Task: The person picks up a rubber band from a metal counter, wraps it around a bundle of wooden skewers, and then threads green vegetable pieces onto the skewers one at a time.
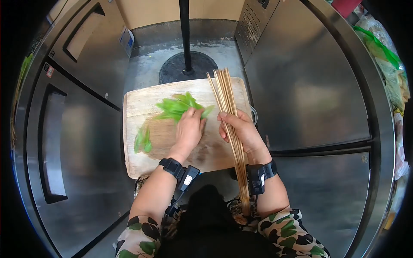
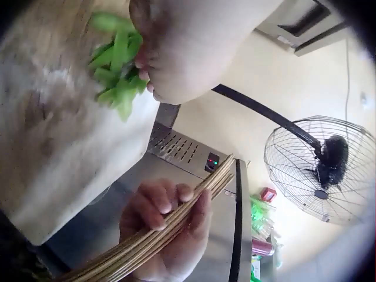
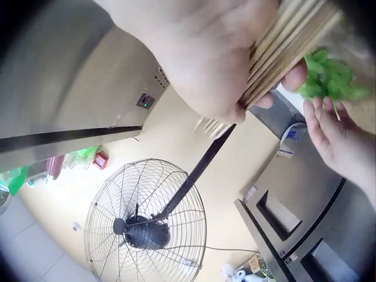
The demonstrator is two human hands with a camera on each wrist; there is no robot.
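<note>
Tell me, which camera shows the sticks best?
The head view: the sticks appear there nearly end to end, with the right hand covering a little. The left wrist view shows their far tips, but the picture's edge cuts off the near part. The right wrist view shows them close, partly hidden.

The head camera looks forward and steeply down from above, the board point(image 1: 142, 109) near the centre of its field. The left wrist camera sits close to the left hand point(image 2: 194, 53), strongly tilted, facing the right hand point(image 2: 176, 241) and the fan point(image 2: 333, 157). The right wrist camera, tilted and close to the right hand, faces the fan and wall point(image 3: 229, 200), the left hand at the frame's right edge. All three views share both hands, the sticks point(image 1: 233, 144) and the greens point(image 1: 177, 106); the fan's cage shows in both wrist views.
</note>
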